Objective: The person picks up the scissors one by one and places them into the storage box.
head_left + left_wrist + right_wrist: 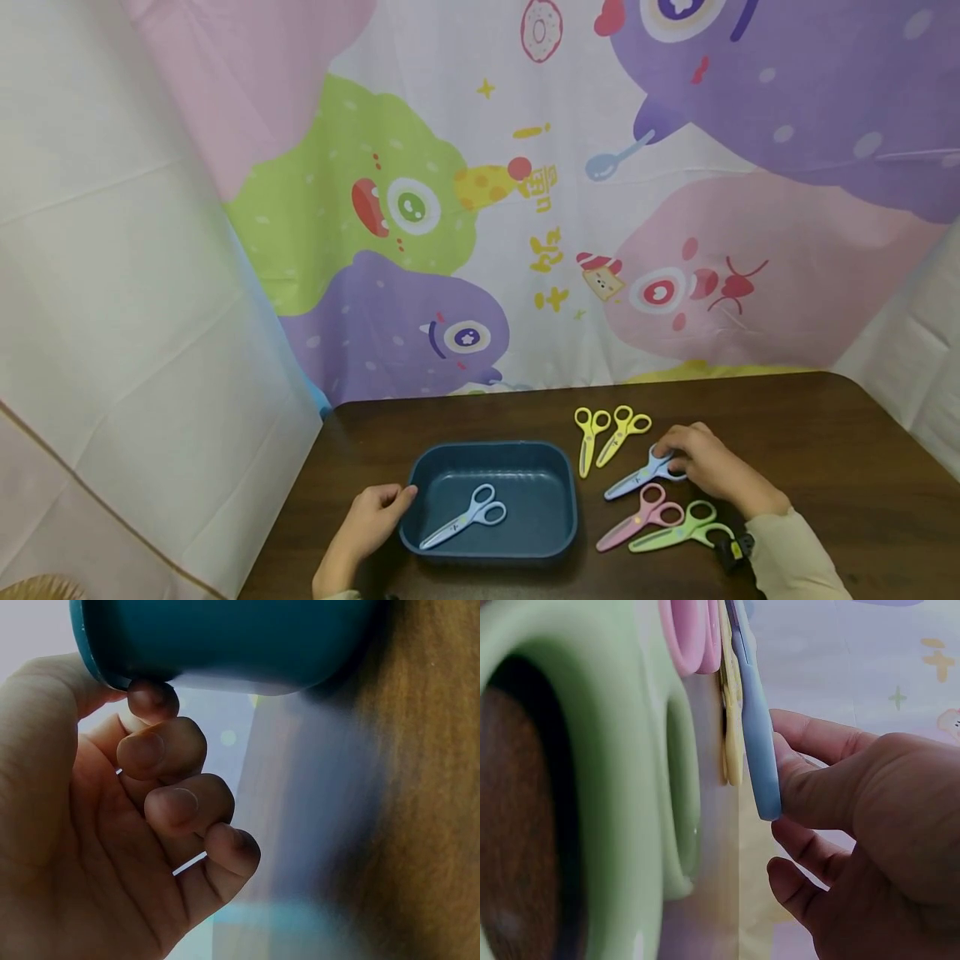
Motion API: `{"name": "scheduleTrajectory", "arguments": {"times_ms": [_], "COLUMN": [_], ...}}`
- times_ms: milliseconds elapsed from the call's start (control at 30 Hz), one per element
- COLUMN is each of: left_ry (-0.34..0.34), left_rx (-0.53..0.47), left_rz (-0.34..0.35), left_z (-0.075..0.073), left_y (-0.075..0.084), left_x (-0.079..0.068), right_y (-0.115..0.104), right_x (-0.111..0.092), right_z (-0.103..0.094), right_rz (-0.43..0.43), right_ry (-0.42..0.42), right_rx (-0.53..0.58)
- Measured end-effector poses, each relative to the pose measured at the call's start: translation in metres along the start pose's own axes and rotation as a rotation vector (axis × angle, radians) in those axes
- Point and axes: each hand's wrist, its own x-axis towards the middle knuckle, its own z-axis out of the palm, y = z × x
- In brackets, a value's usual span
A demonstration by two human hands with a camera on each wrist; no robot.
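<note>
My left hand (367, 525) pinches the left rim of a dark blue rectangular tray (536, 496), thumb on top and forefinger below in the left wrist view. Inside the tray lies a pair of light blue scissors (459, 525), handles toward the back right. To the right of the tray, my right hand (708, 467) holds a second pair of blue scissors (633, 481) by its handle loops, blades pointing left toward the tray. In the right wrist view the thumb and fingers pinch that blue handle (761, 750), which stands off the table.
Pink scissors (628, 529) and green scissors (663, 540) lie just in front of the right hand. Two yellow scissors (587, 446) lie behind the tray's right corner. A printed cloth (555, 350) hangs behind the brown table (817, 433).
</note>
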Motion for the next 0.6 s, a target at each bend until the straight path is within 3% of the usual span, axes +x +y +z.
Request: {"name": "scheduleTrajectory", "arguments": {"times_ms": [133,600], "left_ry": [0.003,0.028], "left_rx": [0.002,0.015], "left_rz": [0.007,0.027], "left_z": [0.0,0.0009], "left_y": [0.0003,-0.0025], "left_x": [0.0005,0.0015], "right_y": [-0.0014,-0.0007], "right_x": [0.0002,0.0046], "right_z": [-0.0023,-0.0044], "right_rz": [0.004,-0.113], "right_ry": [-0.008,0.049], "right_rx": [-0.005,-0.018]}}
